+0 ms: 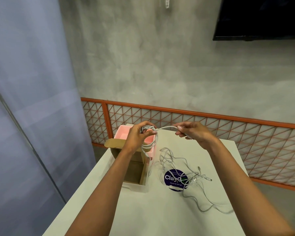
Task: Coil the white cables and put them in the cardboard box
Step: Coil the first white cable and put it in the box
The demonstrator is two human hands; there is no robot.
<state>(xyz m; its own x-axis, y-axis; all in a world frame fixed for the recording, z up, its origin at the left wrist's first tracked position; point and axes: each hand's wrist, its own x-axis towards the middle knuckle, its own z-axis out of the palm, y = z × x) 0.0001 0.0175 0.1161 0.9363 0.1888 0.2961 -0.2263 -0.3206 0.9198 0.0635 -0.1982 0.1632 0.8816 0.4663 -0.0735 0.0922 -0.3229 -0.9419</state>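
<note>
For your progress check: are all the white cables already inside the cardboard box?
No, a loose tangle of white cables lies on the table beside the cardboard box.

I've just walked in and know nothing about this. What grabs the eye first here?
Two bare hands work above a white table: the left hand grips a coiled white cable, the right hand pinches its free stretch. Nearer, to the right, a tangle of loose white cables sprawls over a round blue sticker. An open cardboard box sits on the left beneath the left forearm.
</note>
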